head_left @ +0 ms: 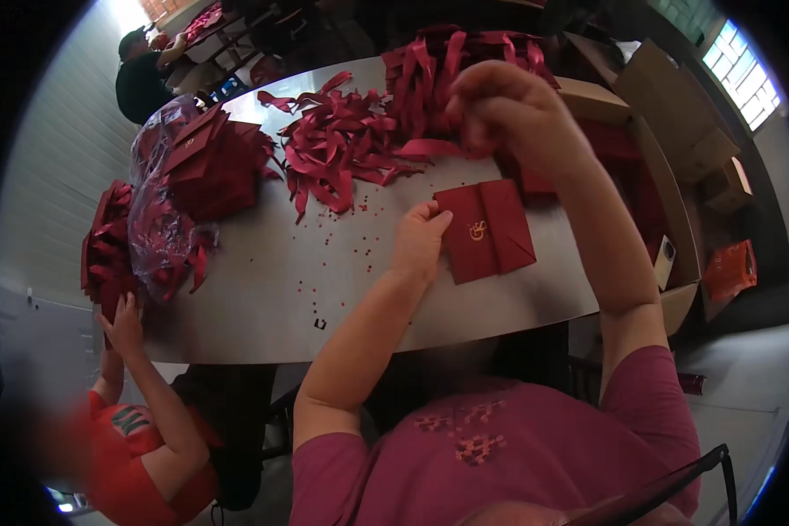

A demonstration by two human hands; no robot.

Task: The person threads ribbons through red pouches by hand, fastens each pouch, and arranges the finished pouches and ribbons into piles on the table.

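My left hand [423,235] pinches the left edge of a flat dark-red paper gift bag [508,228] with a gold emblem, just over the table. My right hand [522,118] is raised beyond the bag, fingers curled and slightly blurred. A strip of red ribbon [434,148] runs up to its fingertips, which seem closed on it. Under and behind that hand lie more ribbons, in a loose heap [337,131] and draped over a stack of red bags [408,83].
On the left are stacked red bags [215,171] and clear plastic wrap [162,219]. Another person's hand [124,324] touches bags there. Small red scraps dot the grey table [237,307]. An open cardboard box [666,188] stands right, with a phone [664,261] at its edge.
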